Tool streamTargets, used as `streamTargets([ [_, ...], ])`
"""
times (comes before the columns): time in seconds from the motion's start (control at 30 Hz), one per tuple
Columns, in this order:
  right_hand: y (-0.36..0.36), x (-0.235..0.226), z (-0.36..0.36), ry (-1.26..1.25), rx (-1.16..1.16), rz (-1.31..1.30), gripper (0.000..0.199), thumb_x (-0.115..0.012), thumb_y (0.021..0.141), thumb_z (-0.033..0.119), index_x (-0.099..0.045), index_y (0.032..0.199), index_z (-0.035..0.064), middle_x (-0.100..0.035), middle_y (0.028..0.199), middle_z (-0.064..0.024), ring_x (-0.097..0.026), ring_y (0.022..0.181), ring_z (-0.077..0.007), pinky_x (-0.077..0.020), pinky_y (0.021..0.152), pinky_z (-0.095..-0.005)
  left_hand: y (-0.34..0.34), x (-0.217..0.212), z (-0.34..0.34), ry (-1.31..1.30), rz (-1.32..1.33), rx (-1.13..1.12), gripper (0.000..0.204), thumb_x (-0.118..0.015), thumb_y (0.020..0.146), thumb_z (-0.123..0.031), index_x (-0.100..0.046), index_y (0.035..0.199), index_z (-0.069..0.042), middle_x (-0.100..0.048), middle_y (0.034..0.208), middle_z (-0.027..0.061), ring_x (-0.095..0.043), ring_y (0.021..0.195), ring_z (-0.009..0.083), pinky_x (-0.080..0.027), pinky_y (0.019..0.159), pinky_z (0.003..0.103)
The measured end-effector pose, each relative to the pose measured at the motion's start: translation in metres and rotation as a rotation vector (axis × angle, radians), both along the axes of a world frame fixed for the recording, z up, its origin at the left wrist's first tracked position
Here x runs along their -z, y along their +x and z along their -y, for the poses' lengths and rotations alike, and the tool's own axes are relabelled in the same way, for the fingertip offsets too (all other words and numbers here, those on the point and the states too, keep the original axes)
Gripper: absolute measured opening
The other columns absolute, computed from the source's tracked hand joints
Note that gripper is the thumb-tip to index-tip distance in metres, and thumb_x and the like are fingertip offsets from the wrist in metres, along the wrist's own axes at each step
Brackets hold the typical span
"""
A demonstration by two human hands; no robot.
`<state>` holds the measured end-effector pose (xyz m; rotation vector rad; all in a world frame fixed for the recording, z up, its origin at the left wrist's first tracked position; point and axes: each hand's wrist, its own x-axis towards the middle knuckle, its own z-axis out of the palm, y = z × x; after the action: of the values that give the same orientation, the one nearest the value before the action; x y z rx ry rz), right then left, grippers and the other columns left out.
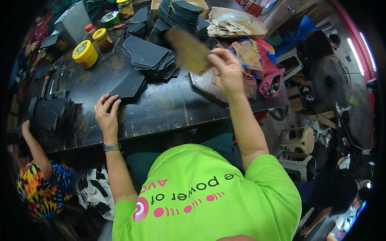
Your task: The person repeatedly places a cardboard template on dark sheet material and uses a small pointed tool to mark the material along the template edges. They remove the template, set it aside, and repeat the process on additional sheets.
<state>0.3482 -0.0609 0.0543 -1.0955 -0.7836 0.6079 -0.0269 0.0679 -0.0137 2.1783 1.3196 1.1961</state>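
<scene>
In my right hand (228,70), a flat brown pattern piece (187,54), somewhat blurred, is pinched by one end and raised above the table. My left hand (107,114) is low at the table's near side, its thumb and fingertips closed at the corner of a single black sheet piece (129,84). This piece lies on the table just in front of the stacked sheets. Beyond it rises a stack of similar black cut pieces (148,54). Right of the stack, a dark flat slab (205,84) lies partly under my right forearm and hand.
Yellow tubs (85,54) and jars stand at the far left of the black table (161,116). A tied black stack (179,14) and a tray of pale pieces (235,24) are at the back. A co-worker's hand (26,125) is beside more black pieces. Chairs and a fan (331,80) are right.
</scene>
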Motion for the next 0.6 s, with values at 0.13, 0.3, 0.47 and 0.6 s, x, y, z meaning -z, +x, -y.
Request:
streamTargets([
  [0.13,0.1,0.007,0.041,0.03,0.353,0.01,0.01,-0.073,0.097,0.004,-0.069,0.106,0.0041,-0.066,0.084,0.0013,-0.05,0.057,-0.0031,-0.0379,0.049,-0.0183,0.001,0.004,-0.002,0.021,0.022,0.003,0.02,-0.079,0.093,-0.01,-0.082,0.112,-0.009,-0.072,0.124,0.0083,-0.064,0.118,0.0231,-0.049,0.102,0.034],
  [0.3,0.188,0.037,0.062,-0.217,0.552,0.115,0.011,-0.072,0.099,0.004,-0.067,0.107,-0.0003,-0.064,0.079,0.0011,-0.051,0.056,-0.0057,-0.0388,0.049,-0.0211,-0.002,0.006,-0.003,0.099,0.15,-0.025,0.019,-0.076,0.095,-0.005,-0.081,0.113,-0.006,-0.072,0.122,0.0087,-0.067,0.115,0.0211,-0.051,0.1,0.033],
  [0.47,0.187,0.046,0.071,-0.565,1.06,1.201,0.022,-0.079,0.092,0.014,-0.073,0.108,0.0001,-0.067,0.08,-0.0059,-0.064,0.072,-0.0175,-0.053,0.071,-0.0339,-0.006,-0.002,0.022,0.178,0.168,-0.029,0.02,-0.078,0.091,0.0,-0.081,0.11,-0.004,-0.072,0.119,0.0104,-0.068,0.11,0.0227,-0.055,0.094,0.033],
  [0.6,0.135,0.025,0.092,-0.496,0.576,0.59,0.028,-0.083,0.085,0.028,-0.078,0.097,0.0033,-0.067,0.089,-0.0125,-0.069,0.089,-0.0308,-0.0538,0.08,-0.041,0.008,-0.008,0.062,0.11,0.175,0.117,0.021,-0.081,0.086,0.001,-0.082,0.106,-0.007,-0.072,0.119,0.0095,-0.069,0.11,0.0234,-0.056,0.095,0.034],
])
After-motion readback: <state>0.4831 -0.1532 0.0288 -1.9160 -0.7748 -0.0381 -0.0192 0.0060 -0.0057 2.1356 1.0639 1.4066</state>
